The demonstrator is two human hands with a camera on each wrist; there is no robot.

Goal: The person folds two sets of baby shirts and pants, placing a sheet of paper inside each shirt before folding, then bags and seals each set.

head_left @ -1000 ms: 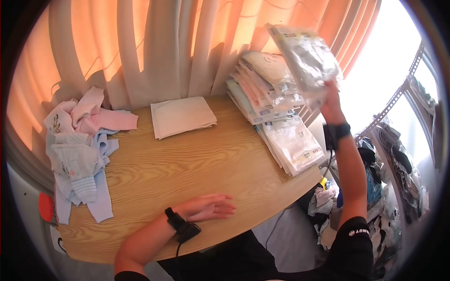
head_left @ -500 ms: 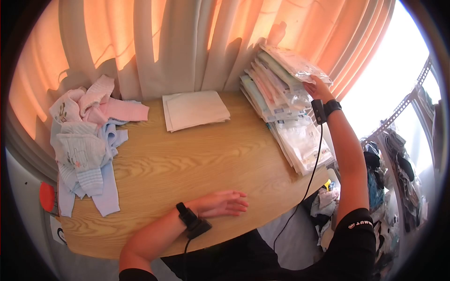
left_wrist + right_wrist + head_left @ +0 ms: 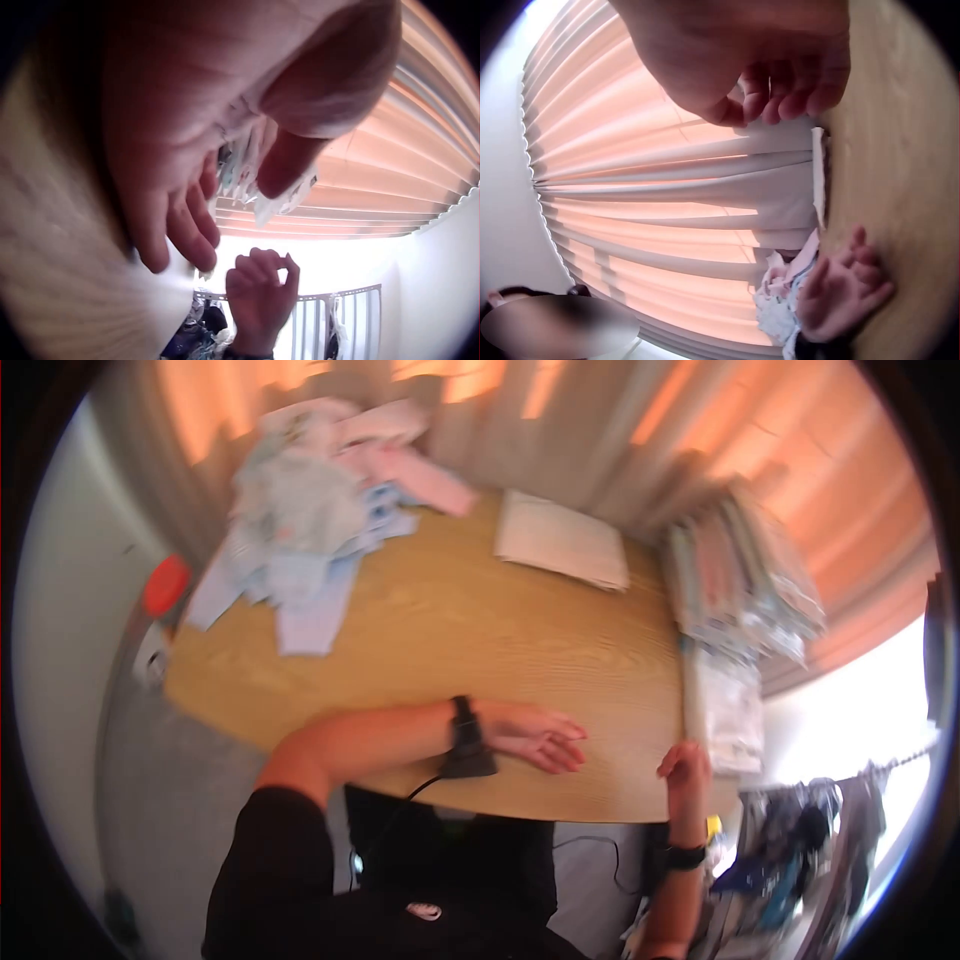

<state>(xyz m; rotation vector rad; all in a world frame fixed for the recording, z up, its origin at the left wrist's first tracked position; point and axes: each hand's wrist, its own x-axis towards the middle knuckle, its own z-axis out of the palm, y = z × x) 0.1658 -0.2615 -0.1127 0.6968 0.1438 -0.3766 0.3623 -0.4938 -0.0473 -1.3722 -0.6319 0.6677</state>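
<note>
The left hand [image 3: 535,736] lies on its side near the table's front edge, fingers loosely bent and holding nothing; its palm [image 3: 187,97] fills the top of the left wrist view. Over the table's right front corner is the right hand [image 3: 687,770], raised, its fingers loosely curled with nothing in them; the right wrist view shows those fingers [image 3: 795,94] hanging bent. Nearest to it are flat white packages [image 3: 730,710], with a taller stack of bagged garments [image 3: 745,575] behind them.
Pink, white and light blue knitted clothes [image 3: 310,510] lie heaped at the table's [image 3: 450,630] back left. A flat pale folded item [image 3: 562,542] sits at the back middle, before the curtain. Bagged items hang on a rack [image 3: 800,830] at the right; a red object [image 3: 167,585] is at the left.
The right hand placed a bagged garment on top of the stack, let go and came back toward the table's front. The head view has swung, while the left hand stays at the front.
</note>
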